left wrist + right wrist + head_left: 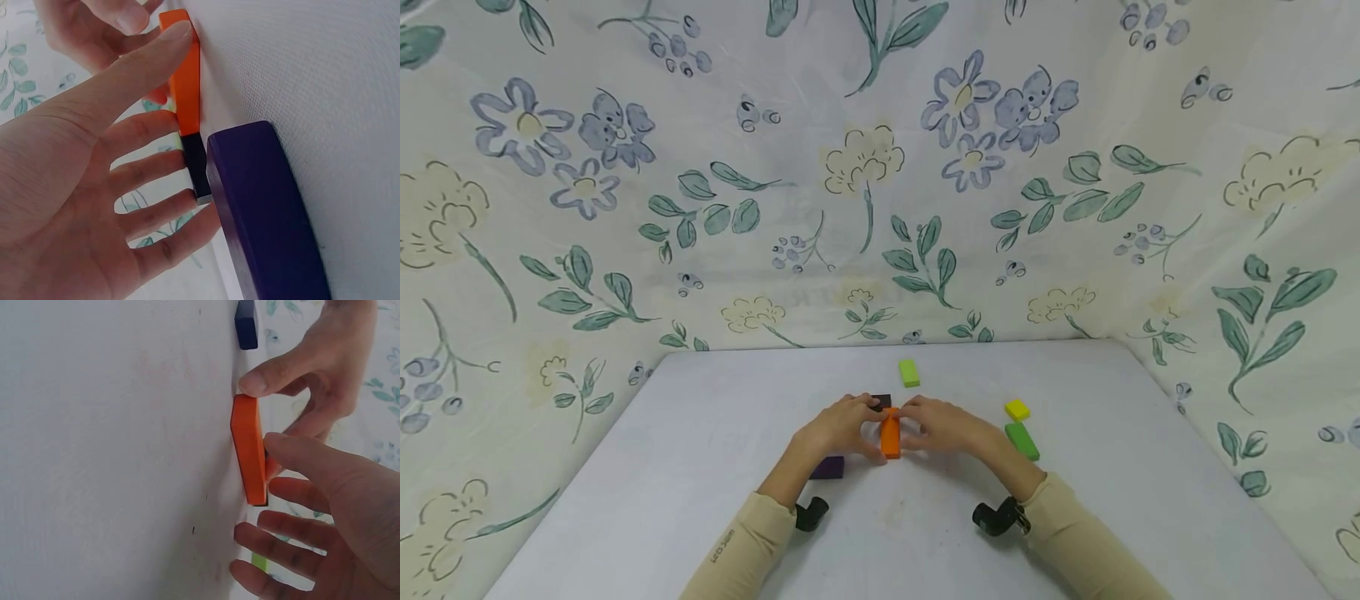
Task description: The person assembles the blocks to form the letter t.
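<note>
An orange block [891, 437] lies between my two hands. My left hand [842, 425] holds it, thumb on the near end and index finger towards the far end, as the left wrist view shows. My right hand [943, 423] is at its right side, thumb and index fingertips close against it and the other fingers spread; whether they press on it is unclear. A black block [195, 162] lies beyond the orange one, partly behind my left fingers. Beside my left wrist rests a dark purple block [827, 468], partly covered in the head view.
A lime block [909, 373] lies farther back on the white table [700, 500]. To the right, near my right forearm, are a yellow block [1017, 409] and a green block [1022, 442]. Floral cloth [865, 275] hangs behind the table.
</note>
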Action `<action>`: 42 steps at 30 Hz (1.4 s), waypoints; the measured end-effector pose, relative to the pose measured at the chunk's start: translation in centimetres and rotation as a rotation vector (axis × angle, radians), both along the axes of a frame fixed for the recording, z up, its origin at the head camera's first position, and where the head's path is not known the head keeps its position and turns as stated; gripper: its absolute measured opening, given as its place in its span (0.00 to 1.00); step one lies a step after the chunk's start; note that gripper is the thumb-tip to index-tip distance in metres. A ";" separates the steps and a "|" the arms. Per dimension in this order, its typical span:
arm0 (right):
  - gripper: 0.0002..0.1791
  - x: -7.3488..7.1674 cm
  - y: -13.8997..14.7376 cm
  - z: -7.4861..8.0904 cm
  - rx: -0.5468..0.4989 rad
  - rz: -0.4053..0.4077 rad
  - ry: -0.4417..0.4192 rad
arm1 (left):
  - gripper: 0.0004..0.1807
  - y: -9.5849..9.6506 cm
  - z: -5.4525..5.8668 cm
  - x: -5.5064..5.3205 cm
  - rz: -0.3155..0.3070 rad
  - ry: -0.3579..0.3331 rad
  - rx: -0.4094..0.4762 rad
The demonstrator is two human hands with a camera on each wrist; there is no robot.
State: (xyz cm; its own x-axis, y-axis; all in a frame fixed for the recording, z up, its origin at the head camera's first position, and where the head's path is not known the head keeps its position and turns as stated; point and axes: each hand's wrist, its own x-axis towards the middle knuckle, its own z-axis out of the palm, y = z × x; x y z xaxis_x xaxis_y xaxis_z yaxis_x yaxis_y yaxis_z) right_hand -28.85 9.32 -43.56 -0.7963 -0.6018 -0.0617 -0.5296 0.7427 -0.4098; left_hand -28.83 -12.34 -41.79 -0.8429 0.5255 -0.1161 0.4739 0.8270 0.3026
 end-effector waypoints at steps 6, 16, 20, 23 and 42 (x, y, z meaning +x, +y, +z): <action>0.30 -0.4 0.3 0.1 -0.009 -0.054 -0.007 | 0.40 0.2 -0.1 -0.1 0.006 -0.003 -0.006; 0.30 -1.4 0.7 0.1 0.001 -0.151 -0.007 | 0.41 -0.1 -0.5 -0.4 0.021 -0.002 -0.018; 0.30 -1.9 0.8 0.1 -0.013 -0.172 -0.039 | 0.41 0.0 -0.5 -0.3 0.017 -0.001 -0.026; 0.30 -2.3 0.9 0.2 -0.021 -0.187 -0.060 | 0.41 0.1 -0.4 -0.2 0.013 -0.004 -0.026; 0.29 -4.6 1.1 -0.5 -0.052 -0.324 -0.013 | 0.40 0.1 -0.2 -0.1 0.011 -0.013 -0.031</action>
